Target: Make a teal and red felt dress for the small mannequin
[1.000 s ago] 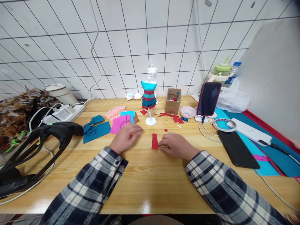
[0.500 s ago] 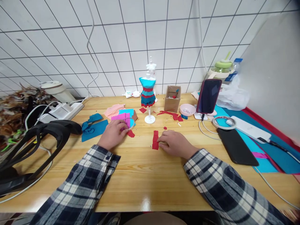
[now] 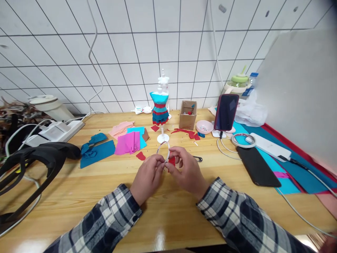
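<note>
Both hands meet around a narrow roll of tape (image 3: 168,149), a thin whitish ring with print on its inner side, held upright over the table. My left hand (image 3: 149,173) pinches its lower edge between thumb and fingers. My right hand (image 3: 187,169) grips its right side, thumb and fingertips pressed close. Behind the hands lies a strip of red fabric (image 3: 172,161), partly covered by my right fingers. A black looped handle (image 3: 198,159), perhaps of small scissors, pokes out beyond my right hand. A small red scrap (image 3: 140,156) rests to the left.
A mini dress form (image 3: 159,109) in a blue and red striped dress stands at the back. Magenta cloth (image 3: 128,143) and teal cloth (image 3: 101,154) lie left. A cardboard box (image 3: 187,120), pink bowl (image 3: 204,127), propped phone (image 3: 226,112) and black phone (image 3: 258,167) sit right; a black headset (image 3: 44,165) lies left.
My left hand has brought the roll of tape from beside the magenta cloth to the middle. My right hand has left the red strip and joined it on the roll. The view has shifted slightly.
</note>
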`<move>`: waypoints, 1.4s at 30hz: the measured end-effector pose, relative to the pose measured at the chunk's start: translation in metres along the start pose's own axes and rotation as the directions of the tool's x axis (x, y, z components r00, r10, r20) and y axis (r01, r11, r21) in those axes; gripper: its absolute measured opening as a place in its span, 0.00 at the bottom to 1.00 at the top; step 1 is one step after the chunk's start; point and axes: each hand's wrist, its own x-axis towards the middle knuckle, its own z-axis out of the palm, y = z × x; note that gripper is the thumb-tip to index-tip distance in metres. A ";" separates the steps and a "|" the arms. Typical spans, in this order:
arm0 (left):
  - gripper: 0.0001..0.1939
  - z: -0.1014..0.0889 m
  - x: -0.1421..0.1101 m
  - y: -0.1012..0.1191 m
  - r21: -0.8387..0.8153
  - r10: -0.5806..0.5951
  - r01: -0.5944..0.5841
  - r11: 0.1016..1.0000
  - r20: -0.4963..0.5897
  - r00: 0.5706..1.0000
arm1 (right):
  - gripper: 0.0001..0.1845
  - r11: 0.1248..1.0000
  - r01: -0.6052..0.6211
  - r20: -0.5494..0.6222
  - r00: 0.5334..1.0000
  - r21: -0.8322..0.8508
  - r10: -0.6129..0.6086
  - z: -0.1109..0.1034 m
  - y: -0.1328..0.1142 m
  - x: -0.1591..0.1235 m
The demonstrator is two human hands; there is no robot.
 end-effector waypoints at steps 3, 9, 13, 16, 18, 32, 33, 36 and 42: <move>0.08 0.005 0.000 0.002 0.072 0.078 -0.079 0.994 0.016 0.997 | 0.19 0.999 -0.039 -0.029 0.999 0.028 0.040 0.006 0.002 -0.002; 0.04 0.000 0.003 -0.006 0.201 0.214 -0.220 0.955 0.052 0.975 | 0.11 0.986 -0.119 0.023 0.993 0.116 0.117 0.008 0.013 0.000; 0.04 0.000 0.002 -0.008 0.292 0.285 -0.292 0.911 0.067 0.956 | 0.07 0.980 -0.150 0.076 0.987 0.134 0.141 0.006 0.014 0.001; 0.05 0.000 0.003 -0.008 0.307 0.284 -0.292 0.906 0.072 0.956 | 0.04 0.984 -0.151 0.116 0.983 0.089 0.140 0.005 0.015 0.001; 0.05 -0.001 0.003 -0.008 0.301 0.263 -0.274 0.913 0.076 0.962 | 0.05 0.984 -0.158 0.102 0.984 0.081 0.149 0.005 0.016 0.000; 0.07 -0.006 0.004 -0.010 0.202 0.174 -0.182 0.962 0.057 0.983 | 0.05 0.996 -0.041 0.013 0.999 -0.078 0.043 -0.005 0.017 0.004; 0.08 -0.008 0.004 -0.010 0.206 0.177 -0.189 0.960 0.078 0.981 | 0.05 0.995 -0.044 0.004 0.999 -0.089 0.045 -0.006 0.017 0.005; 0.11 -0.011 0.006 -0.010 0.217 0.173 -0.198 0.956 0.127 0.977 | 0.04 0.992 -0.041 0.001 0.999 -0.116 0.041 -0.010 0.020 0.007; 0.14 -0.011 0.010 -0.014 0.140 0.004 -0.016 0.990 0.081 0.997 | 0.06 0.972 0.031 0.090 0.996 -0.234 -0.010 -0.008 0.013 0.004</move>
